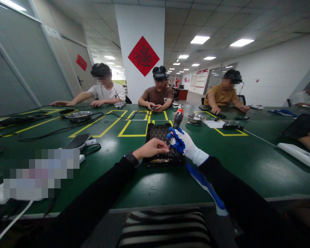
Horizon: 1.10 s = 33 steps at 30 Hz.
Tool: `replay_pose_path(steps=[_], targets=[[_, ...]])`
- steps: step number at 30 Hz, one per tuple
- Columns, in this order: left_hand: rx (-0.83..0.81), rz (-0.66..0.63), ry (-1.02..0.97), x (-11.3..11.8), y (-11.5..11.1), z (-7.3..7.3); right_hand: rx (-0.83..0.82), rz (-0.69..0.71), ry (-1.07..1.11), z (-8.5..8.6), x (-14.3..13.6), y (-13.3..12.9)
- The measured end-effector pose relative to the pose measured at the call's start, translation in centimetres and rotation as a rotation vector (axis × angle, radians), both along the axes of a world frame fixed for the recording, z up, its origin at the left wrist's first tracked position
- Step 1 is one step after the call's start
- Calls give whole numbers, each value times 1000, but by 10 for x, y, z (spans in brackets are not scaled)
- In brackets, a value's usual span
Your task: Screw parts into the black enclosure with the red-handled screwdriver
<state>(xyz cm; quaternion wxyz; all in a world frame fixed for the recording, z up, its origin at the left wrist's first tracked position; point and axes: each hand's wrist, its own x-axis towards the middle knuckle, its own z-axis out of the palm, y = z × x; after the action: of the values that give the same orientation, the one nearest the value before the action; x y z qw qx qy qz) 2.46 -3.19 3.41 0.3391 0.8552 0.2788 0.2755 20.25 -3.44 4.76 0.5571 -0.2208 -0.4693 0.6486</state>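
Note:
A black open-topped device or case (pixel 161 131) lies on the green table in front of me. My left hand (pixel 155 148), bare with a black watch at the wrist, reaches over it, thumb and fingers pinched near the screwdriver's tip; what they hold is too small to make out. My right hand (pixel 184 142), in a white and blue glove, is closed around a screwdriver (pixel 179 119) with a red and black handle. The screwdriver stands nearly upright, its shaft pointing down into the case.
A blue and white glove (pixel 206 184) lies at the table edge by my right forearm. Metal bowls (pixel 196 119) (pixel 79 116), a phone (pixel 78 141), cables and a white device (pixel 299 155) lie around. Several people sit across the table.

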Motion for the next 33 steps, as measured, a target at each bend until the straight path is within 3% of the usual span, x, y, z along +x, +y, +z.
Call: replay_pose_path(steps=[6, 20, 28, 33], targets=[[17, -3, 11, -1, 1, 0, -61, 173, 54, 1, 4, 4], [2, -5, 9, 1, 0, -1, 19, -18, -4, -1, -2, -2], [-16, -2, -16, 2, -2, 2, -53, 115, 26, -1, 4, 3], [-2, -6, -13, 1, -2, 2, 16, 113, 10, -1, 3, -1]])
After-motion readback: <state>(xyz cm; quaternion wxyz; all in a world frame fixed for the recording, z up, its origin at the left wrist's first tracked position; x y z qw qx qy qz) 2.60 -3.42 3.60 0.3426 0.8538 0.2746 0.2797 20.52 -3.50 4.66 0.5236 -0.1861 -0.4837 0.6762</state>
